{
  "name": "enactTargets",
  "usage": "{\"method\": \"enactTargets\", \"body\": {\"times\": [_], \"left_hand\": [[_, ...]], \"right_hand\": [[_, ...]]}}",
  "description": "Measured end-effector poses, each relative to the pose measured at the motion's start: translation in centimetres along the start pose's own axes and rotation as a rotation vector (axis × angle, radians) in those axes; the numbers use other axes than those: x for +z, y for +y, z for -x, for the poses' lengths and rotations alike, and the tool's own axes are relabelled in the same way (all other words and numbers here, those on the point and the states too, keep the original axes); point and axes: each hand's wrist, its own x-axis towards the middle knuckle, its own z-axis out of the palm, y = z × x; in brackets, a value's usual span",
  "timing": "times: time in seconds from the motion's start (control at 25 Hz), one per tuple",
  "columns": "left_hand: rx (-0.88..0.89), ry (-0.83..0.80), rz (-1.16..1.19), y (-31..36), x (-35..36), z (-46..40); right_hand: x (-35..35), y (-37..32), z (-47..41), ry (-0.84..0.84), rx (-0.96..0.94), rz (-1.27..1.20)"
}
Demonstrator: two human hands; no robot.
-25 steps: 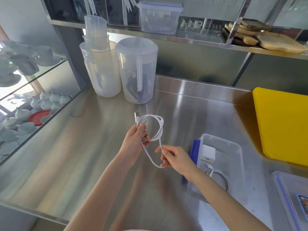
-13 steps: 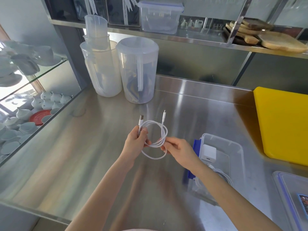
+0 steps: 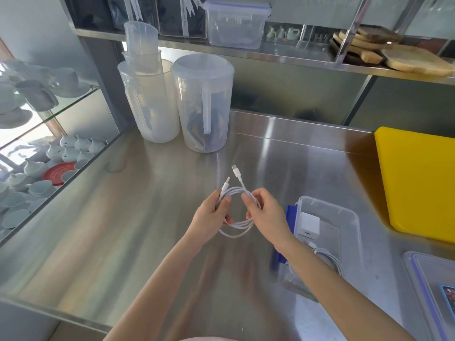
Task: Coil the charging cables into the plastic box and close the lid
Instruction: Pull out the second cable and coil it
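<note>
A stainless steel counter (image 3: pixel 123 230) runs under a steel shelf, with two lidded plastic jugs (image 3: pixel 202 104) at the back and a yellow cutting board (image 3: pixel 416 183) to the right. The open plastic box (image 3: pixel 349 217) already holds a white charger block (image 3: pixel 309 223) and one coiled cable (image 3: pixel 327 257); its lid appears to be the blue-edged one (image 3: pixel 423 286) at the right edge, so closing is not yet done. Above the counter, the white cable (image 3: pixel 237 226) hangs in loose loops. The left hand (image 3: pixel 211 217) pinches the loops near one plug, and the right hand (image 3: pixel 267 217) pinches the opposite side.
</note>
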Motion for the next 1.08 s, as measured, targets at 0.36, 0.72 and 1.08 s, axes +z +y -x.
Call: {"method": "enactTargets", "body": {"times": [0.36, 0.72, 1.08], "left_hand": [[-0.073, -0.084, 0.015, -0.6, -0.9, 0.8], [-0.129, -0.138, 0.33, -1.2, -2.7, 1.1], [-0.022, -0.295, 0.466, 0.7, -3.1, 1.1]], "right_hand": [[-0.7, -0.6, -0.6, 0.008, 0.018, -0.314], [-4.2, -0.9, -1.8, -0.107, 0.078, -0.369], [-4.5, 0.6, -0.8, -0.393, 0.003, 0.279]]}}
